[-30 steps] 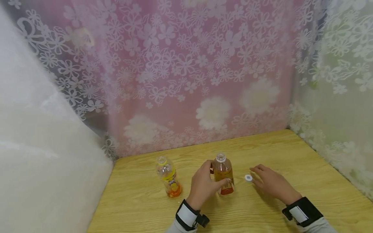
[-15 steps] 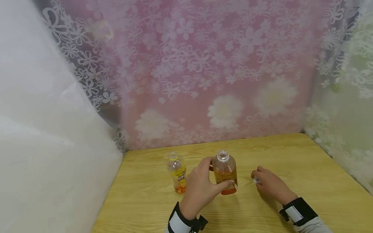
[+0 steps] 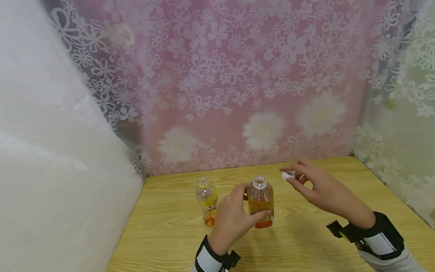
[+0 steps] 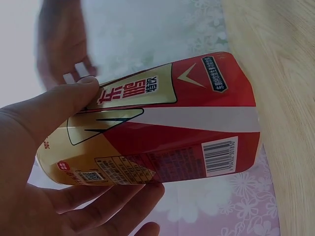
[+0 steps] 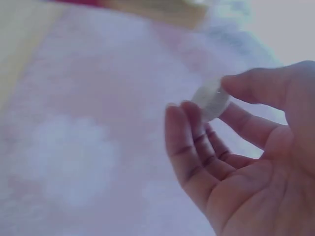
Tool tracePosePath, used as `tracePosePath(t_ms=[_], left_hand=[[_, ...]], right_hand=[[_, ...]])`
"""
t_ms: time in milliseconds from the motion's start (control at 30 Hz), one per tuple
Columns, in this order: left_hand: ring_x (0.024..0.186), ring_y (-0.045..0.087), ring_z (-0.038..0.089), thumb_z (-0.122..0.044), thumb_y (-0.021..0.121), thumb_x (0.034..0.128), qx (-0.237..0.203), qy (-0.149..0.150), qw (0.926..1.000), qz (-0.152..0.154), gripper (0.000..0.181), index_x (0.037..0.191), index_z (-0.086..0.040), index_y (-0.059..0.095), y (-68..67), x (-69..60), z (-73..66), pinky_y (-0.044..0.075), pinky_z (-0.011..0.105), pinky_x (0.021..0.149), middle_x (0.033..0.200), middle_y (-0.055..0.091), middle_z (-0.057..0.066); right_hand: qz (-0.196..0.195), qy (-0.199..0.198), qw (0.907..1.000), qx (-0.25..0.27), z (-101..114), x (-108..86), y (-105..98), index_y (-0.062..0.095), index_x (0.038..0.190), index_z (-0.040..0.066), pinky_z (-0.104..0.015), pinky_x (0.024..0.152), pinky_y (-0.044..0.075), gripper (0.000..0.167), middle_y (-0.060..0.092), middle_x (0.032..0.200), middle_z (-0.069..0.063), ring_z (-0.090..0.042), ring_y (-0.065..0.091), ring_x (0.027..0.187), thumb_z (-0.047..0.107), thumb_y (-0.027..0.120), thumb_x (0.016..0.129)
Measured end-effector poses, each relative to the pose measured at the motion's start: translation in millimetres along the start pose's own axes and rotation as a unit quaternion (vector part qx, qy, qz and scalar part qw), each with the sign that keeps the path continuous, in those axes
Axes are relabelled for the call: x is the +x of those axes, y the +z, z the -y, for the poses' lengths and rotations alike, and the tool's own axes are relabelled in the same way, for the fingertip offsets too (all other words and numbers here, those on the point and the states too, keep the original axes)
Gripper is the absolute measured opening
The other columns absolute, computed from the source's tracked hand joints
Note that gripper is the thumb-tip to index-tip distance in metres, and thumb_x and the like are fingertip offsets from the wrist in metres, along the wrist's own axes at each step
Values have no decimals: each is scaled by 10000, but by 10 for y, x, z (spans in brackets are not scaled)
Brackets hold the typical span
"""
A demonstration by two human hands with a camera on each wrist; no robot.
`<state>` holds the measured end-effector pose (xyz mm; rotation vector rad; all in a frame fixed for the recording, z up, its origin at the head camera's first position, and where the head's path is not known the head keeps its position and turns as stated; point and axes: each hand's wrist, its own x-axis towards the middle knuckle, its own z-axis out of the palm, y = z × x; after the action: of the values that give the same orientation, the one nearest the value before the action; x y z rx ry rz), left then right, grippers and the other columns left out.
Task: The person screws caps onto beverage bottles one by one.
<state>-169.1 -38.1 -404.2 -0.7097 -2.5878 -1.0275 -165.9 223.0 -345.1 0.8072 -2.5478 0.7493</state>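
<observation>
head: the left hand curls round an uncapped bottle, a second bottle standing left of it on the table; the right hand pinches a white cap near the held bottle. left wrist: the left hand grips across a red-and-gold label. right wrist: the right hand, half curled, holds the cap.

We are seeing a pink fabric curtain with white flowers hanging across the upper middle, a smooth white sheet filling the left side, and a pale green floral curtain hanging at the right edge. Along the bottom, a yellow wood-grain table is spreading. At lower centre, a transparent plastic bottle with a yellow label is standing upright.
</observation>
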Motion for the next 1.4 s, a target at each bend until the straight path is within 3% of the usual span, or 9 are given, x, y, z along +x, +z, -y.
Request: tracePosePath(t_ms=[67,200,400,667,867,1133,1267,1400], left_hand=[[997,688,134,-591,814,788,-14,22,10000,-1,726,1353,-213,558,-16,2,8,561,290,794,1151,679,-77],[985,677,107,-575,828,781,20,40,10000,0,716,1346,-226,560,-24,-3,18,557,271,791,1150,668,-95],[964,659,61,-608,811,781,250,132,9996,-6,718,1340,-229,567,-6,-5,5,543,239,769,1137,658,-111],[936,677,75,-599,820,777,388,161,9991,-42,706,1320,-221,574,15,12,1,529,221,727,1118,663,-99],[894,687,98,-605,821,771,479,151,9987,-81,705,1309,-215,582,17,12,19,521,224,715,1098,665,-92],[809,629,13,-626,828,748,644,227,9975,-207,696,1271,-229,599,30,21,15,481,201,691,1040,664,-124],[787,612,4,-597,839,753,568,238,9979,-202,656,1246,-231,606,30,14,1,468,203,685,1016,656,-135],[816,634,18,-600,827,767,545,233,9981,-140,666,1266,-222,600,22,0,-8,491,218,701,1035,663,-128]], right_hand=[[-228,-442,9988,-20,173,120,-92,658,1306,239,-225,624,461,355,532,1047,117,3,491,806,88,671,984],[-262,-1038,9943,-5,379,289,-113,656,1337,245,-181,597,424,434,544,1096,123,16,433,743,49,700,953],[-80,-1168,9931,71,442,342,9,661,1334,186,-172,558,412,447,552,1156,71,10,396,670,12,717,925],[-72,-1334,9910,83,431,322,103,684,1271,172,-169,597,433,407,556,1176,62,18,432,741,-2,732,906],[-165,-1106,9937,47,447,317,159,679,1197,188,-186,600,463,369,568,1104,85,13,480,775,15,765,884],[-364,-187,9991,122,503,331,241,625,1048,218,-239,666,536,260,582,944,128,-2,563,783,228,818,875],[-209,-7,9997,127,483,327,228,609,1240,215,-263,712,554,440,620,1076,84,-28,590,837,347,812,873],[13,-398,9991,151,427,306,134,524,1452,268,-286,767,560,600,592,1328,57,-48,608,970,278,785,912]])
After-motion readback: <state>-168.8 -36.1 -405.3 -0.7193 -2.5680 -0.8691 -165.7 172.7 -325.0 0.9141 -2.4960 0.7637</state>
